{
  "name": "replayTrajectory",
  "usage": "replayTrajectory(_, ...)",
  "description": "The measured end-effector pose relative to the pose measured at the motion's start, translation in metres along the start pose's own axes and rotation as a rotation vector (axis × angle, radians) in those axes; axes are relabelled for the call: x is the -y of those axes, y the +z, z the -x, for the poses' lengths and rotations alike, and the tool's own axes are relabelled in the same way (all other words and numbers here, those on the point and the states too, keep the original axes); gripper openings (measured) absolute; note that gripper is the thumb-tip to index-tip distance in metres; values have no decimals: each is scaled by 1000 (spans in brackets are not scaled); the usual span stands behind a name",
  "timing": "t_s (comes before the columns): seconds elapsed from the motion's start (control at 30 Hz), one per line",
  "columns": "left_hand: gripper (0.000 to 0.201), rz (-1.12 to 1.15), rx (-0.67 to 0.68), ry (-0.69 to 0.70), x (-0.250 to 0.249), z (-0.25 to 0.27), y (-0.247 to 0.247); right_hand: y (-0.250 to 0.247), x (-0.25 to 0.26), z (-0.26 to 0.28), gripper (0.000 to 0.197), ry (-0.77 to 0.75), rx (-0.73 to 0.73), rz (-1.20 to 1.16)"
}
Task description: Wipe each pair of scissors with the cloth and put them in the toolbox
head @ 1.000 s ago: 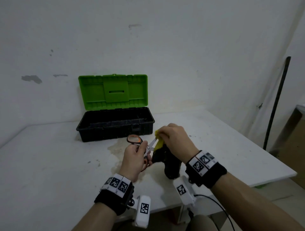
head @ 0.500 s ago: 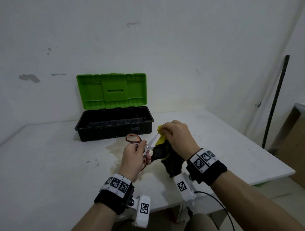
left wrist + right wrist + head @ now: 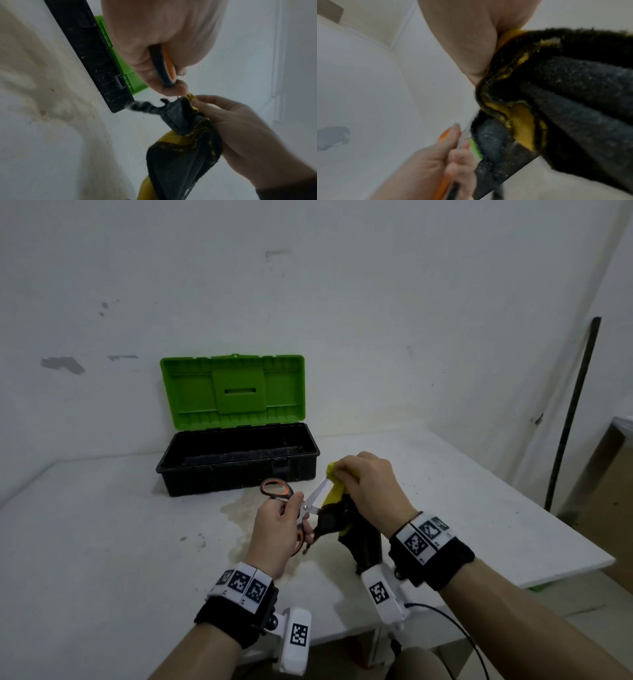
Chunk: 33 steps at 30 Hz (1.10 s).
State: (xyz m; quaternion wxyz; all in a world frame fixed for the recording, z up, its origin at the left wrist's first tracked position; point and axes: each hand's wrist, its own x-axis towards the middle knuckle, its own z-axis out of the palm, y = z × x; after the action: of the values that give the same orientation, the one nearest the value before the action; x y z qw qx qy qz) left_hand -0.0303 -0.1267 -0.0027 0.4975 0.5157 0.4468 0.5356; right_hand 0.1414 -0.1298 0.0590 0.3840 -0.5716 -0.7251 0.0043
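My left hand (image 3: 279, 529) grips the black and orange handles of a pair of scissors (image 3: 310, 501), blades pointing up to the right. The same handle (image 3: 165, 67) shows under my left fingers in the left wrist view. My right hand (image 3: 368, 489) pinches a yellow and dark grey cloth (image 3: 337, 508) around the blade tips; the rest of the cloth (image 3: 181, 155) hangs down toward the table. In the right wrist view the cloth (image 3: 556, 101) fills the right side. The black toolbox (image 3: 236, 462) stands open behind the hands, its green lid (image 3: 233, 390) upright against the wall.
The white table (image 3: 102, 542) has a yellowish stain (image 3: 239, 508) in front of the toolbox. Its right edge (image 3: 555, 529) drops off beside a dark pole (image 3: 572, 412) leaning on the wall. A brown cardboard box (image 3: 609, 494) stands on the floor at far right.
My right hand has slid the cloth up along the blades, from near the pivot to the tips. My left hand has held the scissors in nearly the same place.
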Motion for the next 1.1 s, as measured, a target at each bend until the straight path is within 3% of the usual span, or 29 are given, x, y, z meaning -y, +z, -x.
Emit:
replayTrajectory(0.17,36,22,20,9,-2,-2,2,13,22,20,15,-153,162,-53)
replayTrajectory(0.4,37,-18,9,-3,0,3,-1,4,-4,-1,14,11,24,16)
replayTrajectory(0.6,33,81,39,-101,-9,2,1,9,16,19,12,-203,201,6)
replayTrajectory(0.77,34,91,40,-141,-6,5,1,3,-5,5,13,23,62,15)
replayTrajectory(0.87,34,75,29,-131,-5,4,0,-3,-4,5,13,49,4,4)
replayTrajectory(1.03,36,54,56,-70,-5,3,3,6,26,21,16,-63,191,12)
replayTrajectory(1.1,36,32,64,-53,-3,4,5,8,21,17,17,-9,169,39)
